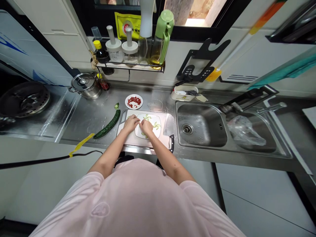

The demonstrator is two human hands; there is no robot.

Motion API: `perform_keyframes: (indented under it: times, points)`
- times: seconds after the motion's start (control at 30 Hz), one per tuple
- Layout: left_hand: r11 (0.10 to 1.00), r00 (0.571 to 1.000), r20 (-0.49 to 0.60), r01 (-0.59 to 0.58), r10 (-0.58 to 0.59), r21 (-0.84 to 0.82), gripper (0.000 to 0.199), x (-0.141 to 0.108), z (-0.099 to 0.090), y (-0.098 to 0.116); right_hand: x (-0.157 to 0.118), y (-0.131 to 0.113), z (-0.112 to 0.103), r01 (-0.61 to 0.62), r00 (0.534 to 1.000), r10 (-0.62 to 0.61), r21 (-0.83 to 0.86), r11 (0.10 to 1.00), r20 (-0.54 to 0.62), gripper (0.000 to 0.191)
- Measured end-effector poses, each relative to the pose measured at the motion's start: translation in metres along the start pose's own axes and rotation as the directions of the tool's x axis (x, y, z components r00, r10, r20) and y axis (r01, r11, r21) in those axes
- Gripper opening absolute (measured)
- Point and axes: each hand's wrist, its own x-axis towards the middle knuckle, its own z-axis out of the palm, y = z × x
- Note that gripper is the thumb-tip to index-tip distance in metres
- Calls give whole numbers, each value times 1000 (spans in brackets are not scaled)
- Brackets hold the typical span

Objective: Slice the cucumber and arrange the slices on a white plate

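A white plate (151,131) with several green-edged cucumber pieces on it rests on a pink cutting board (134,140). Both hands meet over the plate's left part, fingertips close together. My left hand (131,123) has its fingers pinched together, and my right hand (146,126) is closed too; what they hold is too small to name. Left of the board lies a dark green cucumber (108,125), with a cut end piece (117,106) above it. Behind the board is a small white plate (128,97) of chopped red pieces. A cleaver (169,126) lies along the board's right side.
To the right are a sink (202,126) and a second basin holding a plastic bag (246,131). A lidded pot (86,86) stands back left, near a wok (23,98). Above the counter, a rack (133,67) holds bottles and jars.
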Motion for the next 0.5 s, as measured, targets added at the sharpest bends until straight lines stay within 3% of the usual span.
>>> perform_keyframes:
  times: [0.3,0.5]
  points:
    - [994,998,-40,54,-58,-91,24,0,-7,0,-1,11,-1,117,993,-117,55,992,-15,18]
    - [996,998,-31,50,-52,-71,23,0,-3,-1,-6,8,2,100,995,-100,18,995,-10,19]
